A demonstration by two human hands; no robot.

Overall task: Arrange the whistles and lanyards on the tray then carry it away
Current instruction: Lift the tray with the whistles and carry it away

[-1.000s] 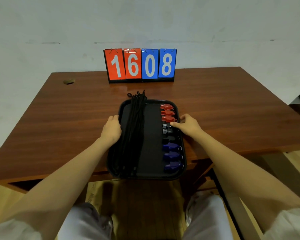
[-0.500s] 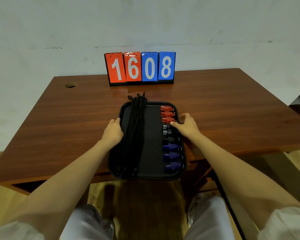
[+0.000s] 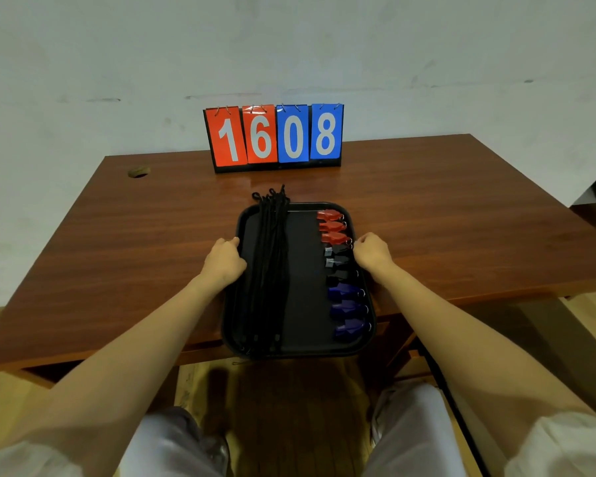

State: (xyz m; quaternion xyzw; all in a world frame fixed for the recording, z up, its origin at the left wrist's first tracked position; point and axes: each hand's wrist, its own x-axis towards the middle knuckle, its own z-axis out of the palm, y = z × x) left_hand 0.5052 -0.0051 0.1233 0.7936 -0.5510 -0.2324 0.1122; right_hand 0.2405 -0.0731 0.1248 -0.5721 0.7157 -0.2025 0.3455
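Observation:
A black tray [image 3: 303, 304] lies lengthwise in front of me, its near end jutting past the table's front edge. A bundle of black lanyards [image 3: 267, 270] runs along its left half, the loops spilling over the far rim. Down the right side sit three red whistles [image 3: 332, 227], three black whistles [image 3: 338, 263] and three blue whistles [image 3: 346, 309] in a column. My left hand [image 3: 224, 261] is shut on the tray's left rim. My right hand [image 3: 372, 253] is shut on the right rim beside the black whistles.
A flip scoreboard [image 3: 276, 136] reading 1608 stands at the back of the brown wooden table [image 3: 117, 253], against the white wall. A cable hole [image 3: 139, 172] is at the far left. My legs and the wooden floor show below the table edge.
The tray has slid slightly toward me, both hands keeping their hold on its rims. My view has tilted a little, so the scoreboard sits lower in the picture.

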